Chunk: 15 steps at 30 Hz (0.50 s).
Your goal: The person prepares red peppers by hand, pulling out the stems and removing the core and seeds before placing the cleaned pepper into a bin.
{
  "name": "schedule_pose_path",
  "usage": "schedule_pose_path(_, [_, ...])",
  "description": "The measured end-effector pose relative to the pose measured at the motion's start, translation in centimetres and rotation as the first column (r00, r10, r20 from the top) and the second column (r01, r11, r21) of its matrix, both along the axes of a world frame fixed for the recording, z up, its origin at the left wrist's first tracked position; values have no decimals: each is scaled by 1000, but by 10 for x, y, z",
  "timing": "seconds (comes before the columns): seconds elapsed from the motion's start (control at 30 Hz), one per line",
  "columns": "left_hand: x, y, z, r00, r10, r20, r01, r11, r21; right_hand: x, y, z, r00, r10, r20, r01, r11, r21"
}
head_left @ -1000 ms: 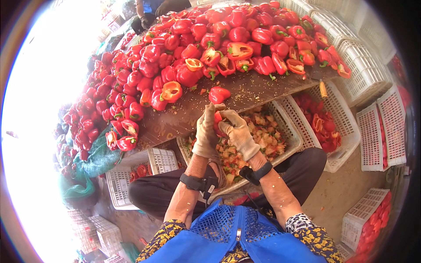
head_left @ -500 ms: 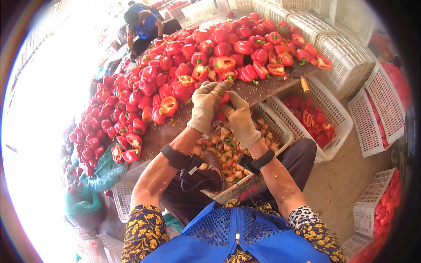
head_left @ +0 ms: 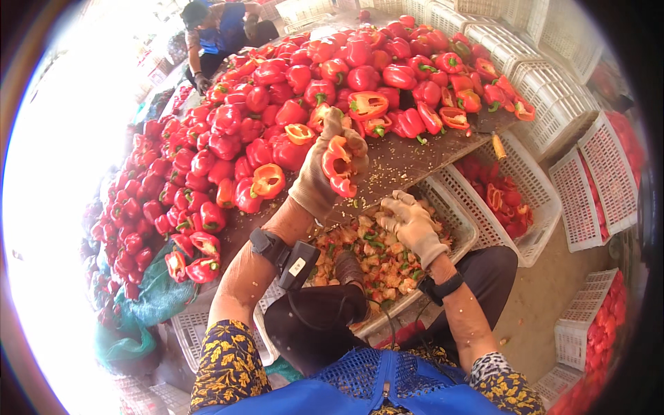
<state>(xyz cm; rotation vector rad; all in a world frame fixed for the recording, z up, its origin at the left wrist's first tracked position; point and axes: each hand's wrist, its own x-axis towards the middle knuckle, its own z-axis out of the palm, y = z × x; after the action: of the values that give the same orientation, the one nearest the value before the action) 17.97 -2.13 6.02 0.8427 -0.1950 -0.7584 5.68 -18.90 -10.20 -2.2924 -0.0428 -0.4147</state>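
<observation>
My left hand [head_left: 321, 173], in a soiled work glove, grips a hollowed red bell pepper [head_left: 337, 166] above the near edge of the table; its cut opening shows the orange inner wall. My right hand [head_left: 413, 227], also gloved, hovers over a white crate [head_left: 465, 232] with its fingers loosely apart and nothing visible in them. That crate holds a heap of pale cores and green stems [head_left: 377, 259]. Beyond my left hand spreads a large pile of red bell peppers [head_left: 277, 104], some cut open with pale seeds showing.
Scattered seeds dot the brown tabletop [head_left: 408, 155]. A short yellow handle-like piece [head_left: 498, 146] sits at its right edge, above a second crate [head_left: 536, 207] of hollowed peppers. Stacked white crates [head_left: 553, 97] stand right. Green netting [head_left: 155, 290] hangs left. A co-worker [head_left: 218, 31] bends at the far left.
My hands have moved apart. The left has turned the pepper so its opening shows; the right has dropped away to the right, over the crate of cores.
</observation>
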Motion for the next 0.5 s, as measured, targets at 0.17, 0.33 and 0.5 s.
schedule_pose_path(0.17, [30,-28,-30,929,209,306,-318,874,368,39,30,58,990,102,93,-110,176,978])
schedule_pose_path(0.33, [34,-39,-50,928,146,344,-277,886,371,56,40,88,971,-29,-236,233,319,919])
schedule_pose_path(0.5, [30,-25,-65,999,36,24,-41,957,287,41,1,46,969,197,-153,123,158,980])
